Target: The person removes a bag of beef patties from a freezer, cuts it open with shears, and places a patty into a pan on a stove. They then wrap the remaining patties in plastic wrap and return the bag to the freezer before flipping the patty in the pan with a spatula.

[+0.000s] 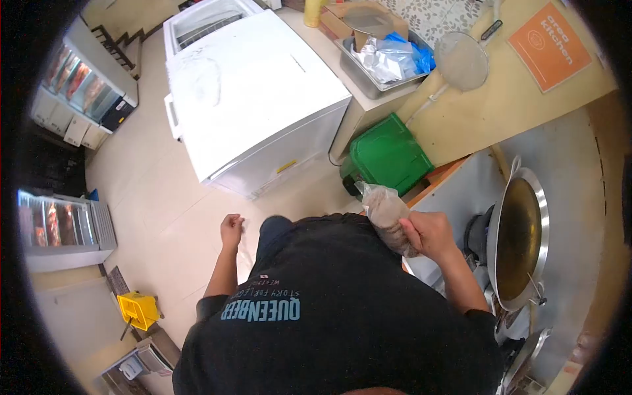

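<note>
My right hand (431, 234) is closed around a clear plastic bag (385, 214) with a stack of round, brownish pieces inside. I cannot make out exactly what the pieces are. The bag is in front of my body on the right, its loose end pointing away from me. Over the floor on the left is my left hand (232, 230), its fingers loosely curled, with nothing seen in it. A large wok (519, 237) with dark yellowish liquid stands on the stove just right of my right hand.
Ahead is a white chest freezer (263, 79). A green bin (388, 155) stands right of it, below a counter with a metal tray (365, 76), a mesh strainer (462, 61) and an orange sign (548, 46). At left are display fridges (59, 224) and a yellow bucket (137, 309).
</note>
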A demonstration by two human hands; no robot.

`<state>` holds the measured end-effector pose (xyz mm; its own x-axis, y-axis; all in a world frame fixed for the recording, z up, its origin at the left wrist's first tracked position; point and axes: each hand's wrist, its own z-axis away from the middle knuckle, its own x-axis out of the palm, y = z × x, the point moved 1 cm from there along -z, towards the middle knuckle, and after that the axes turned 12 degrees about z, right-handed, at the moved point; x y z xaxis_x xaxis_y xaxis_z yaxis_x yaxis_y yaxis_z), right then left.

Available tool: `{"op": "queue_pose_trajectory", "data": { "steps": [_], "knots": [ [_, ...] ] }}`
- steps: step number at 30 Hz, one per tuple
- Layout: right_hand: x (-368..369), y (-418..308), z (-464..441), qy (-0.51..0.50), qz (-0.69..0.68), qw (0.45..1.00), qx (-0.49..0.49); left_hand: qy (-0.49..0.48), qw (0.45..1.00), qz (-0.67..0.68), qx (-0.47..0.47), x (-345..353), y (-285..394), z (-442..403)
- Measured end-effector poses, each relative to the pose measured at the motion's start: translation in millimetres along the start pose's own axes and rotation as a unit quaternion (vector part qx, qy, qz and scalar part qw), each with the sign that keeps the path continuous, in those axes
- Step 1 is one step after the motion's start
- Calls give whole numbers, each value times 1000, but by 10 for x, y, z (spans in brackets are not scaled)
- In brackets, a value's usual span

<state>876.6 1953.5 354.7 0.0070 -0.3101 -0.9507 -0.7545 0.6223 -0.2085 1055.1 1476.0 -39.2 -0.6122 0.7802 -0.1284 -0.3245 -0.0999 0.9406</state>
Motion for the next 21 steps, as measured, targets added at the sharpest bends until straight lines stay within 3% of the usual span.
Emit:
{"op": "queue_pose_trajectory", "data": {
  "steps": [2,4,10,12,14,17,21],
  "knots": [
    [40,178,-172,-13,17,1000,18,56,997,53,1,35,217,-131],
    [124,385,-438,-14,32,999,38,41,997,59,2,212,457,-587],
    [308,466,-806,65,65,976,200,-240,955,-104,139,1563,1703,-2088],
    [250,395,-923,101,80,956,264,-323,923,-58,200,2135,2207,-2325],
    [292,369,-895,97,88,940,314,-413,904,-15,114,2655,2613,-2403],
    [339,314,-917,108,103,915,374,-523,848,-43,73,3270,2653,-2648],
    [441,322,-911,115,102,886,438,-620,769,-110,111,3927,2521,-2685]
  ]
}}
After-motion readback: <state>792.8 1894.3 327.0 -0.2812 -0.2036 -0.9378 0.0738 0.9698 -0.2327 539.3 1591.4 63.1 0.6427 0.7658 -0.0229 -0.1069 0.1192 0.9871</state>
